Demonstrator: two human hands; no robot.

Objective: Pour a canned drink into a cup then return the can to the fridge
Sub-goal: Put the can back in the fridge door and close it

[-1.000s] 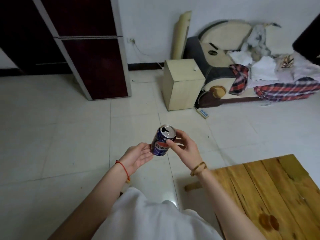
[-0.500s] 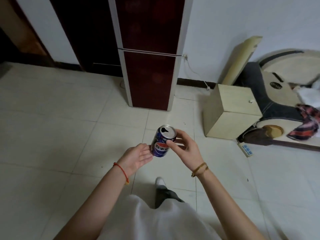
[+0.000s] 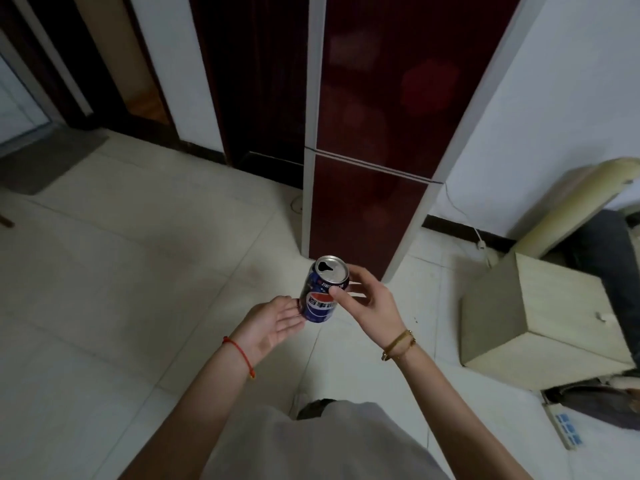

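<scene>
Right fingers: the right hand [image 3: 367,306] pinches the blue aluminium cola can with its opened silver top [image 3: 322,294], thumb on the near side of the label, other fingers curled round the far side.
Left fingers: the left hand [image 3: 270,323] lies released, palm up, fingers straight, tips touching the can's lower left side as a light support.
Can: held in mid-air, tilted slightly, mouth open and facing up, above the pale tiled floor [image 3: 121,289].
Fridge: the tall dark-red two-door fridge with white edges [image 3: 370,161] stands just beyond the can, both doors closed.
Surroundings: a cream box-shaped cabinet [image 3: 530,320] sits to the right; a white power strip [image 3: 564,424] lies near right on the floor.
Stage: likely the return step, with the door not yet opened.
Risk: the grip is a fingertip pinch on a smooth wall; freeing a hand to pull the door could tip the open can and spill leftover drink on the tiles.
</scene>
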